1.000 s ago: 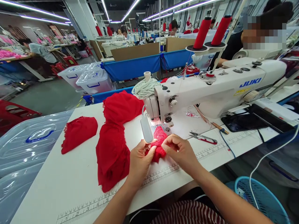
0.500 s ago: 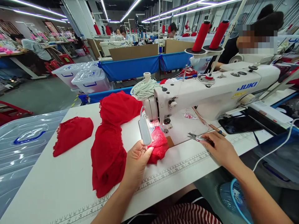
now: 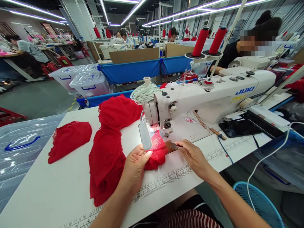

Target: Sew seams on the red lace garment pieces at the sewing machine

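Observation:
Red lace fabric [image 3: 156, 152] lies under the needle area of the white sewing machine [image 3: 204, 98], lit by a small lamp [image 3: 144, 136]. My left hand [image 3: 136, 161] pinches the fabric's left edge between thumb and fingers. Just right of the fabric, my right hand [image 3: 192, 156] is closed around a pair of small scissors [image 3: 175, 146], whose blades point left toward the cloth. Most of the scissors' handle is hidden in the hand. More red fabric [image 3: 106, 158] is heaped left of my left hand, and a separate red piece [image 3: 70, 139] lies farther left.
A printed ruler [image 3: 163, 183] runs along the table's front edge. Right of the machine base lie a wooden-handled tool [image 3: 217, 133] and a black phone [image 3: 238, 128]. Red thread cones [image 3: 200, 42] stand above. A blue basket [image 3: 258, 202] is below right. A co-worker [image 3: 235, 50] sits behind.
My right hand has moved left with the scissors, bringing the blades close to the lace fabric. My left hand keeps its pinch on the cloth. The whole view has shifted slightly.

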`<control>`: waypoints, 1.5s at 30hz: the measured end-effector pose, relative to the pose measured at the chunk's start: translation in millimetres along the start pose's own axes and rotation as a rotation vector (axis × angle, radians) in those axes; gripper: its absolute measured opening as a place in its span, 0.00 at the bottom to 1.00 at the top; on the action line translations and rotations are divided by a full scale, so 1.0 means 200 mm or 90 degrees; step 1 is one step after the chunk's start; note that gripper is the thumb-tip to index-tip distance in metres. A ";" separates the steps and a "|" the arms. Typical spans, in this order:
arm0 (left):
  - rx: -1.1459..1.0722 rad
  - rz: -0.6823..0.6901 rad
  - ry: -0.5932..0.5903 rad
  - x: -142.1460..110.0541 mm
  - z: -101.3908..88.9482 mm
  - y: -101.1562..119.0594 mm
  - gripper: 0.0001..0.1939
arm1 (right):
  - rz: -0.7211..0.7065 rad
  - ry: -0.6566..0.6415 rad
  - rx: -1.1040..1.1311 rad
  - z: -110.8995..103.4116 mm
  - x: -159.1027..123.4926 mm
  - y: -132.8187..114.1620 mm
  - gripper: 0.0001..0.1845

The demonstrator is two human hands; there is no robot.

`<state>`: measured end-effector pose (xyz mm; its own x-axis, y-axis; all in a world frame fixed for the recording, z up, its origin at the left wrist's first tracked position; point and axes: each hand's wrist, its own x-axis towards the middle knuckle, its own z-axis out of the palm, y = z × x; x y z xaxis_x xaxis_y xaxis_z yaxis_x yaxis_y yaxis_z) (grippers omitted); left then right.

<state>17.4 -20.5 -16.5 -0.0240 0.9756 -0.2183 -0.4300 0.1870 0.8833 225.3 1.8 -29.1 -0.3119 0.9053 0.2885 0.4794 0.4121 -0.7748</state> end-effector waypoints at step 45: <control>0.485 0.250 0.108 -0.02 0.00 -0.03 0.11 | 0.006 0.053 0.316 0.15 0.02 -0.24 0.06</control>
<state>20.0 -25.7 -21.2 -0.2038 0.9667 0.1547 0.3564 -0.0739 0.9314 176.9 -18.2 -8.0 -0.2336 0.9221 0.3085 0.0282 0.3236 -0.9458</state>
